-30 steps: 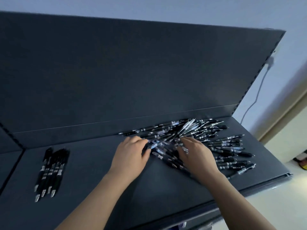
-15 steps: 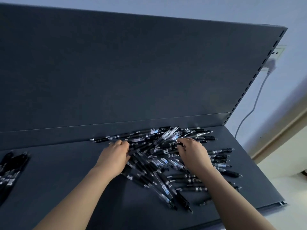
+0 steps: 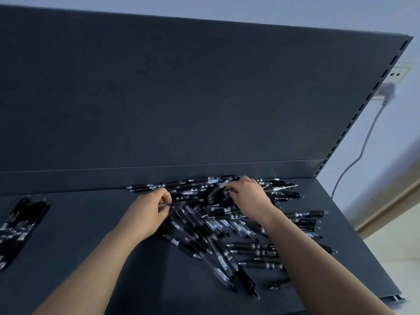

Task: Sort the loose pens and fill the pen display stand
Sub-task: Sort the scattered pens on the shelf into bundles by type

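Pens [image 3: 218,226] lie heaped, black-barrelled (some clear), criss-crossed.

place: shop or stockroom | evidence: dark metal retail shelf [image 3: 91,235] with slotted upright [image 3: 363,105]; bulk pens [image 3: 227,223] | right: wall socket [image 3: 398,75]

Left hand [image 3: 147,214] and right hand [image 3: 250,197] seemingly pinch pens [image 3: 223,258].

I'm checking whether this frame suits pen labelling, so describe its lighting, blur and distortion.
Head view: dim bluish light, so the loose pens barely separate from the dark shelf. Head view: wide-angle bending slants the back panel. Head view: the sorted bundle at the left edge is smeared, while the left hand and right hand, each pinching one, look fairly sharp.
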`<state>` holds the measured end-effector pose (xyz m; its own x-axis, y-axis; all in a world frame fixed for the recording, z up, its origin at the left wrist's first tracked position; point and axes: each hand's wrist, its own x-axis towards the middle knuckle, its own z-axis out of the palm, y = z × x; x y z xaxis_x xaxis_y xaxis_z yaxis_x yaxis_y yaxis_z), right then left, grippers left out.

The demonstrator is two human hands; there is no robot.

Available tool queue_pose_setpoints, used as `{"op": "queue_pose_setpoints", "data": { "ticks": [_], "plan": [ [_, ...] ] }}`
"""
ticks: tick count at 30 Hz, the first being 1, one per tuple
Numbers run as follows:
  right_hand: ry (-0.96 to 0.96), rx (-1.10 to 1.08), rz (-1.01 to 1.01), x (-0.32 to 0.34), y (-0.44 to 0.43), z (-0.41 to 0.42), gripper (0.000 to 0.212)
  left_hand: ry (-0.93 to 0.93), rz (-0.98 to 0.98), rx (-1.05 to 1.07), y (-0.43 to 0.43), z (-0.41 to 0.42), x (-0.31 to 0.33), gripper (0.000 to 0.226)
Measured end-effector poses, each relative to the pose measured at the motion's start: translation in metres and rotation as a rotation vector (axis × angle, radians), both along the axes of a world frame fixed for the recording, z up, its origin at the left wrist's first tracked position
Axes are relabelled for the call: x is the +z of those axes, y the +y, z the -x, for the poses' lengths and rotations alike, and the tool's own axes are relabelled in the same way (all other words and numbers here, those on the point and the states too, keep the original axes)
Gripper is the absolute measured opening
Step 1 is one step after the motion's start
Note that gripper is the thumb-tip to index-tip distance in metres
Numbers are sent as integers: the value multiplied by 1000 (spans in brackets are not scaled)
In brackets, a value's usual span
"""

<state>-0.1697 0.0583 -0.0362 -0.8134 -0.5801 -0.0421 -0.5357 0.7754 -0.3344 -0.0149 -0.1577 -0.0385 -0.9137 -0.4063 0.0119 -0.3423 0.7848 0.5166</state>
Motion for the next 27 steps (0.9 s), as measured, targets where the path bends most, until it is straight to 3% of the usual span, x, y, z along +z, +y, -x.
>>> {"op": "queue_pose_setpoints", "data": {
  "ticks": [6, 9, 13, 18, 22, 27],
  "plan": [
    [17, 48, -122, 4, -5, 6, 25, 175, -120, 78, -2, -12, 12, 6],
    [28, 50, -92, 7, -3, 5, 16, 332, -260, 182, 3, -18, 23, 7],
    [33, 78, -165, 6, -1, 4, 26, 490, -513, 281, 7, -22, 31, 5],
    [52, 57, -110, 11, 0, -1, 19, 581, -569, 289, 6, -24, 39, 11],
    [-57, -52, 127, 18, 6, -8, 29, 512, -538, 230, 3, -24, 37, 27],
    [-242, -83, 391, 21, 7, -19, 43, 115, -191, 175, -1, -29, 12, 31]
  ]
}}
